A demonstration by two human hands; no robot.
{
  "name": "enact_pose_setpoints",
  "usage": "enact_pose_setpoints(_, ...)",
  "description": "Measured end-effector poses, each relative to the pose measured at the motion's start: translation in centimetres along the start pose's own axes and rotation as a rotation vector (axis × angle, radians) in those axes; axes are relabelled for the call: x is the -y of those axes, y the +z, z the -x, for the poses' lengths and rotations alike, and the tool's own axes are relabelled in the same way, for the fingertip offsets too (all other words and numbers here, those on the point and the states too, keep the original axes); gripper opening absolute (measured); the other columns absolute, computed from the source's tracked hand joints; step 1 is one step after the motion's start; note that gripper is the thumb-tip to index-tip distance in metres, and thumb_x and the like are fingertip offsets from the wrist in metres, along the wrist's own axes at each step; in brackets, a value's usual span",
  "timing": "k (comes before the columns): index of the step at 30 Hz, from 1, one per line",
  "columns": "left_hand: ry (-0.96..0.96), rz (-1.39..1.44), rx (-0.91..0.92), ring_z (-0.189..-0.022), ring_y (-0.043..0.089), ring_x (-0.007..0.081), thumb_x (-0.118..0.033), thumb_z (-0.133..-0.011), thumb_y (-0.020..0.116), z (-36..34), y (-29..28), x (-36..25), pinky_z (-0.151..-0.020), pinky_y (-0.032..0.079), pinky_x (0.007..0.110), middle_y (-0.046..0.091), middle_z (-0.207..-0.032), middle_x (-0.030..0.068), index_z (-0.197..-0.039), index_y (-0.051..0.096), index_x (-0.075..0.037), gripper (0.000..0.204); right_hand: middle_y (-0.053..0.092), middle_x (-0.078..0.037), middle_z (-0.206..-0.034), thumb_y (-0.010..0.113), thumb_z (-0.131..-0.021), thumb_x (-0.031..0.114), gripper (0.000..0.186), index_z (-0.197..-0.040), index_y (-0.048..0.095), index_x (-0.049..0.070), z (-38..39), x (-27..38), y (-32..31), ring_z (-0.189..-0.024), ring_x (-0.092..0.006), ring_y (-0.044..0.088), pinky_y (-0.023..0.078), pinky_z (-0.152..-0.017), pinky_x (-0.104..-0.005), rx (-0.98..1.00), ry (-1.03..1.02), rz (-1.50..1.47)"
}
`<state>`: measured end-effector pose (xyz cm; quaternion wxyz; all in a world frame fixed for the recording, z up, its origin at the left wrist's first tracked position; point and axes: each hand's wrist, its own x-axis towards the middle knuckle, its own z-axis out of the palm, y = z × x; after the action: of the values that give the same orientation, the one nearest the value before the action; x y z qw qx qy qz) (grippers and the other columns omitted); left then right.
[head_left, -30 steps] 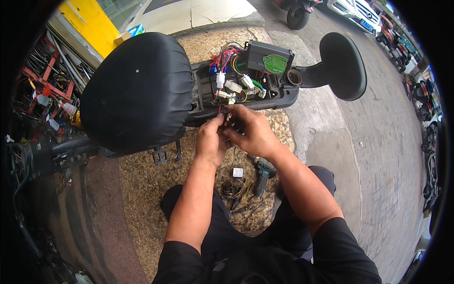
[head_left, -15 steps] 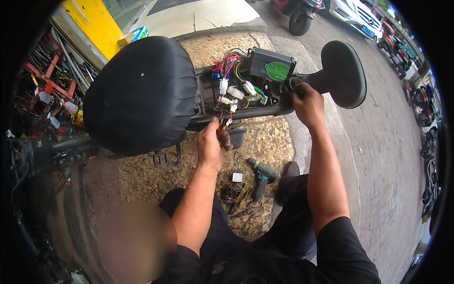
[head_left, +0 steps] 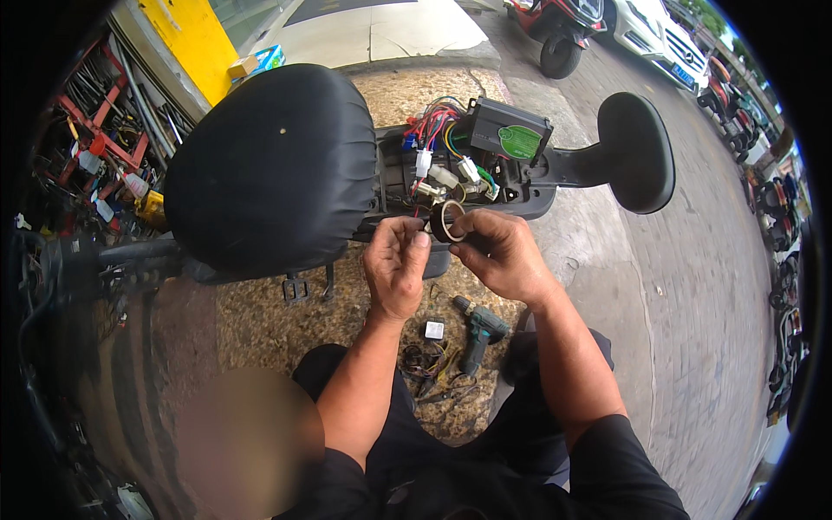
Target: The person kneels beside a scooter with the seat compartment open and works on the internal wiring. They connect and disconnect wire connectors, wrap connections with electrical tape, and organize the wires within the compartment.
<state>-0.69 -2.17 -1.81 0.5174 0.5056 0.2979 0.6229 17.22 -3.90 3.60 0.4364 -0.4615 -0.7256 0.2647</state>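
Note:
Pinched in my right hand (head_left: pixel 504 257) is a roll of black electrical tape (head_left: pixel 437 224), held close to the fingertips of my left hand (head_left: pixel 396 270). The left thumb and fingers are closed on a thin red wire (head_left: pixel 417 211) that comes down from the open compartment; its end is hidden by the fingers. Above both hands, white plug connectors (head_left: pixel 424 163) and coloured wires (head_left: pixel 440 119) fill the compartment of an electric bike. A black controller box (head_left: pixel 510 128) with a green label rests tilted over its right part.
A large black seat (head_left: pixel 269 173) rises to the left, a smaller black pad (head_left: pixel 637 152) to the right. Below lie a cordless drill (head_left: pixel 478 334), a small white-topped box (head_left: pixel 434 329) and loose wires (head_left: pixel 425 362). Tools crowd a red rack (head_left: pixel 111 143); a white car (head_left: pixel 659 39) stands beyond.
My right hand has come left from the compartment's right end, bringing the tape roll beside my left hand. The left hand keeps its pinch. The view has shifted slightly.

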Motion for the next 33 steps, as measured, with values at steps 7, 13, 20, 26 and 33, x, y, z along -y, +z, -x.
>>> enact_pose_setpoints(7, -0.057, 0.091, 0.102, -0.073, 0.051, 0.003, -0.006, -0.093, 0.065, 0.0, -0.5, -0.6, -0.066, 0.042, 0.021, 0.061, -0.084, -0.0015, -0.097, 0.059, -0.002, 0.008, 0.071, -0.016, -0.09, 0.067, -0.079, -0.005, 0.026, -0.104, 0.068, 0.001, -0.2, 0.4, 1.0, -0.084, -0.0322, 0.071, 0.055, -0.074, -0.0379, 0.068, -0.01, -0.015)
enact_pose_setpoints(13, 0.019, -0.003, -0.045, -0.066, 0.044, 0.002, -0.004, -0.093, 0.061, 0.7, -0.5, -0.4, -0.058, 0.036, 0.022, 0.053, -0.075, -0.005, -0.089, 0.055, -0.003, 0.007, 0.07, -0.019, -0.09, 0.066, -0.083, 0.0, 0.017, -0.1, 0.068, -0.002, -6.8, 1.5, -0.8, -0.08, -0.0355, 0.07, 0.056, -0.072, -0.0414, -0.046, -0.237, 0.222)
enact_pose_setpoints(20, -0.089, -0.004, -0.339, -0.064, 0.05, 0.0058, -0.009, -0.099, 0.058, 0.1, -0.8, 0.5, -0.057, 0.039, 0.024, 0.059, -0.074, -0.0004, -0.089, 0.061, 0.0, 0.013, 0.072, -0.019, -0.094, 0.065, -0.074, 0.007, 0.026, -0.098, 0.073, 0.002, -14.5, 1.9, 2.3, -0.093, -0.0374, 0.07, 0.055, -0.085, -0.0465, 0.553, -0.301, 0.914)
enact_pose_setpoints(26, -0.168, 0.066, -0.321, -0.065, 0.054, 0.0052, -0.014, -0.1, 0.056, -0.4, -0.8, 0.0, -0.054, 0.039, 0.022, 0.06, -0.082, -0.0021, -0.096, 0.063, -0.005, 0.012, 0.075, -0.017, -0.101, 0.066, -0.08, 0.01, 0.02, -0.095, 0.078, 0.005, -17.5, 1.3, 5.0, -0.095, -0.0318, 0.073, 0.057, -0.08, -0.043, 0.868, -0.025, 1.044)
enact_pose_setpoints(33, -0.24, -0.011, -0.328, -0.067, 0.057, 0.0068, -0.013, -0.099, 0.056, -0.6, -1.5, -0.7, -0.055, 0.041, 0.022, 0.063, -0.085, 0.0001, -0.096, 0.064, -0.004, 0.013, 0.074, -0.019, -0.108, 0.06, -0.088, 0.015, 0.03, -0.107, 0.076, 0.0, -18.7, 1.1, 5.7, -0.1, -0.0342, 0.071, 0.056, -0.082, -0.0413, 1.129, 0.064, 1.078)
